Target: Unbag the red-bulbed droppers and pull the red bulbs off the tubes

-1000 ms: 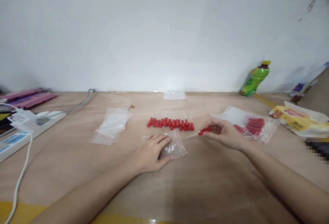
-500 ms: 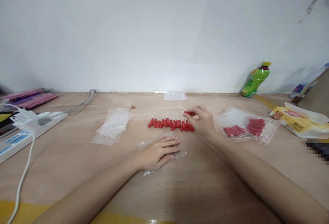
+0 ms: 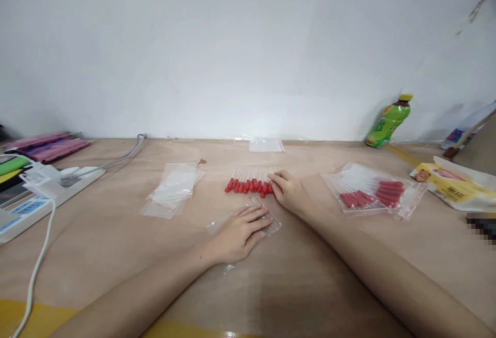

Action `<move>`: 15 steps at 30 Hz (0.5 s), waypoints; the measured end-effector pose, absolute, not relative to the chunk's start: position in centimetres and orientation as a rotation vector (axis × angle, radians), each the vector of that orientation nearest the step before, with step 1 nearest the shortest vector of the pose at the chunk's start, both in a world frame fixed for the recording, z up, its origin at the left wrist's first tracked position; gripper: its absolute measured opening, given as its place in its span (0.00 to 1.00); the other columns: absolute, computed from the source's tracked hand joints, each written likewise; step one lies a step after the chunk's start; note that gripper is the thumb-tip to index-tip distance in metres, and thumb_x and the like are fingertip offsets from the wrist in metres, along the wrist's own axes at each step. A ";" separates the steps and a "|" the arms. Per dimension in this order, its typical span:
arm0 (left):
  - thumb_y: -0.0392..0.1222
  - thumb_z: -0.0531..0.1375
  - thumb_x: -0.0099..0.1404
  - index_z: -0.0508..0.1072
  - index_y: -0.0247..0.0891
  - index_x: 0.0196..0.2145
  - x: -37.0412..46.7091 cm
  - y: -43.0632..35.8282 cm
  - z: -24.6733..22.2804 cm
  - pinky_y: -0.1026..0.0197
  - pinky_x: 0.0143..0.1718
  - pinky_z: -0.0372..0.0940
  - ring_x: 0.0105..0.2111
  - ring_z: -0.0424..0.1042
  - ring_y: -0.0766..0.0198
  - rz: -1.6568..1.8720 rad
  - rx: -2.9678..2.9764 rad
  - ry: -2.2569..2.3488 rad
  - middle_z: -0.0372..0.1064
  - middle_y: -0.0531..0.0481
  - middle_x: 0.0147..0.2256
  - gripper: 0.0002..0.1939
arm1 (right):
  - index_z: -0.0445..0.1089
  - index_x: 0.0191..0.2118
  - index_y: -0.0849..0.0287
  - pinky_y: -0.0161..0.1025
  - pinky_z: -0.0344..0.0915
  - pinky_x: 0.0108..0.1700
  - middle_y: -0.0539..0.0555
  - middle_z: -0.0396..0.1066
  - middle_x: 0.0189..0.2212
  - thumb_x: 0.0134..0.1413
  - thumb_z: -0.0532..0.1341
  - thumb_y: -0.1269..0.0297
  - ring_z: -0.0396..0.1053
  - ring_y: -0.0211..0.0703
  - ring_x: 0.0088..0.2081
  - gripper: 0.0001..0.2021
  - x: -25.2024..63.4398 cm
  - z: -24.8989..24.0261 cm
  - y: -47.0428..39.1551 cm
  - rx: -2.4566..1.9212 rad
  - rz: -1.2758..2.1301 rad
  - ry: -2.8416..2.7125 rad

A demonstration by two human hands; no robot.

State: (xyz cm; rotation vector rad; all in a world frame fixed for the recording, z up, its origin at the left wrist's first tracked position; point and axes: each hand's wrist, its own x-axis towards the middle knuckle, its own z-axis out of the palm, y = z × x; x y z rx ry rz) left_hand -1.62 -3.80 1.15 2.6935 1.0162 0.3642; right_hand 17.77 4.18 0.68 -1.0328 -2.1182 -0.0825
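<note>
Several thin pale sticks with thick red ends point(image 3: 251, 185) lie side by side in a row on the brown tabletop, red ends toward me. My right hand point(image 3: 289, 189) is at the row's right end, its fingers bent and closed around the sticks there; the fingers partly hide what they grip. Nearer to me, my left hand point(image 3: 242, 232) rests flat with fingers stretched out on a clear zip bag point(image 3: 273, 219). That bag lies flat beneath the palm, and much of it is covered.
Flat clear bags point(image 3: 174, 188) are stacked at left. Filled bags of red-ended sticks point(image 3: 358, 198) lie at right, near a yellow tissue pack point(image 3: 453, 185). A green bottle point(image 3: 389, 123) leans against the wall. A power strip point(image 3: 83, 175) with cables is at far left.
My right hand has moved left and lowered onto the row; the single raised red-ended stick it pinched is out of sight. The visible row is narrower. My left hand stays on the bag.
</note>
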 end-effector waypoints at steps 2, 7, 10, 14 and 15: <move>0.44 0.47 0.67 0.58 0.45 0.56 -1.4 -4.2 1.0 0.47 0.58 0.48 0.59 0.50 0.56 0.388 2.666 1.080 0.53 0.48 0.58 0.20 | 0.67 0.42 0.61 0.40 0.64 0.41 0.59 0.68 0.36 0.56 0.51 0.68 0.67 0.44 0.38 0.11 17.5 0.5 4.2 -1.017 -0.055 -2.120; 0.43 0.45 0.67 0.63 0.42 0.52 -1.2 -4.6 1.5 0.51 0.55 0.54 0.55 0.57 0.58 0.591 2.492 1.206 0.58 0.46 0.54 0.18 | 0.68 0.42 0.61 0.42 0.64 0.41 0.57 0.69 0.35 0.55 0.55 0.64 0.67 0.44 0.37 0.11 18.4 1.2 2.7 -1.023 0.020 -2.035; 0.42 0.49 0.65 0.70 0.39 0.40 -1.6 -3.8 1.9 0.56 0.47 0.60 0.45 0.65 0.61 0.800 2.366 1.313 0.65 0.47 0.43 0.12 | 0.69 0.41 0.60 0.40 0.64 0.40 0.57 0.69 0.33 0.56 0.53 0.64 0.67 0.41 0.36 0.11 19.5 1.9 0.3 -0.942 0.081 -2.063; 0.42 0.56 0.59 0.69 0.37 0.35 -2.4 -2.0 1.4 0.58 0.41 0.61 0.38 0.66 0.61 0.955 2.242 1.431 0.65 0.49 0.35 0.07 | 0.66 0.47 0.56 0.46 0.61 0.47 0.57 0.67 0.44 0.54 0.55 0.57 0.63 0.46 0.45 0.16 20.3 1.7 -2.8 -0.688 0.147 -2.434; 0.42 0.57 0.58 0.69 0.38 0.37 -2.6 -1.7 1.1 0.59 0.40 0.61 0.37 0.66 0.61 0.951 2.194 1.445 0.65 0.49 0.36 0.09 | 0.66 0.48 0.55 0.48 0.59 0.49 0.56 0.67 0.46 0.54 0.56 0.55 0.62 0.47 0.47 0.17 20.3 1.6 -3.3 -0.652 0.160 -2.522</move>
